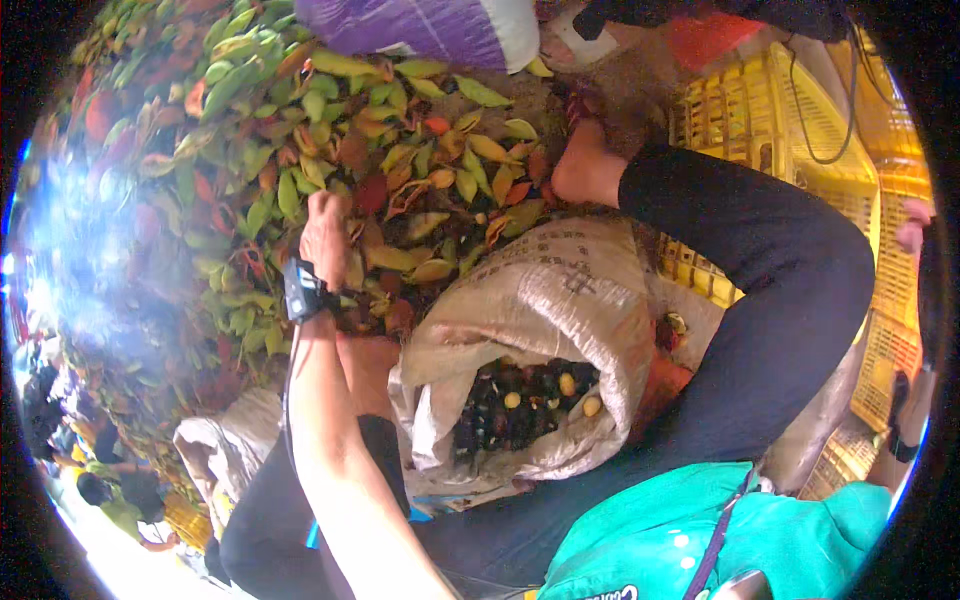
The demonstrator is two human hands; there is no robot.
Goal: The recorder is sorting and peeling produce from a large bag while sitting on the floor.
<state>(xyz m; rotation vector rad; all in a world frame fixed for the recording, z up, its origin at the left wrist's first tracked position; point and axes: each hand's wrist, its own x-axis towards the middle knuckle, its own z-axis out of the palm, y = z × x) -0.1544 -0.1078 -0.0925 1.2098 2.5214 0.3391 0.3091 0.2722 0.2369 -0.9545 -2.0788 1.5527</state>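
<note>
My left hand (pixel 327 225) reaches into a wide heap of green, yellow and reddish seed pods (pixel 390 259), many of them split. Its fingers are curled, and whether they grip a pod is hidden. A black device is strapped to that wrist. Between my legs stands an open woven plastic sack (pixel 525 300) bearing printed writing. Inside it lie dark, rounded seeds (pixel 517 420) with several pale ones on top. At the right rim, beyond the green sleeve, my right hand (pixel 914 416) shows only in part, with a dark strap at the wrist; what it holds is unclear.
A purple and white sack (pixel 420 30) lies at the far edge of the heap. Yellow plastic crates (pixel 817 142) stand on the right. Another whitish sack (pixel 232 435) is beside my left leg. Other people (pixel 112 487) are at the lower left.
</note>
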